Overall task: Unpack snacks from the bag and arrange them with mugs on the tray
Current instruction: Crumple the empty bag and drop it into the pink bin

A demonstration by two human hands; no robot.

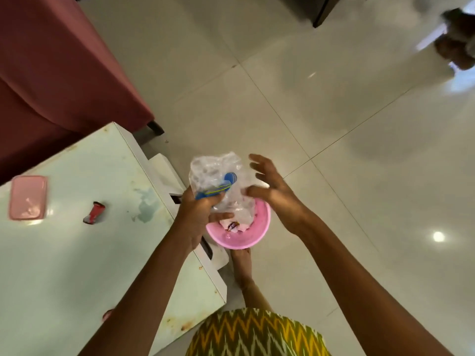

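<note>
While the crumpled bag (pixel 218 173) half hides the pink bowl (pixel 258 228), left fingers (pixel 221 216) tight round the bag, right fingers (pixel 260 160) splayed.

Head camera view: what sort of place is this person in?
Most likely a home living room: a maroon sofa stands beside a pale table on a glossy tiled floor. The left hand grips a plastic bag over a pink bowl, a household sort of chore.

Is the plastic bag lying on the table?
No, the left hand grips the plastic bag above the pink bowl, past the table edge.
</note>
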